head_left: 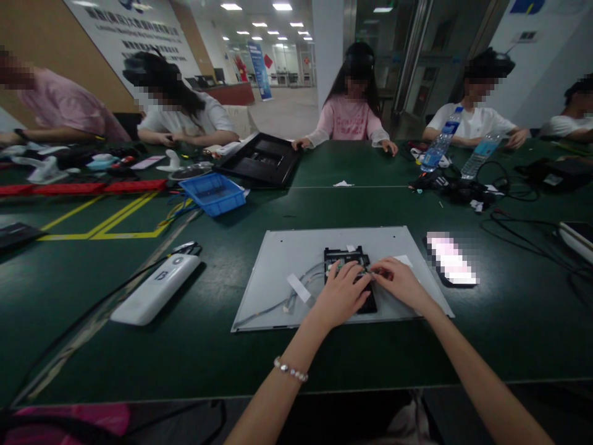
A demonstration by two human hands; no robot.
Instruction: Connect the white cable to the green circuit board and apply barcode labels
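A flat grey-white panel (273,259) lies on the green table before me. On its middle sits a black plastic bracket (368,304) carrying a green circuit board, mostly covered by my fingers. My left hand (340,293) rests over the bracket and board, fingers spread. At the board's right edge my right hand (398,281) has thumb and fingers pinched together; what they hold is too small to make out. Grey cables (273,307) run left from the bracket across the panel, with a white tape strip (299,288) beside them.
A white power bank (157,290) with a black cable lies left, a lit phone (451,259) right. Farther back are a blue tray (215,196), a black monitor housing (262,159) touched by a person opposite, and water bottles (440,141). Several people sit around the table.
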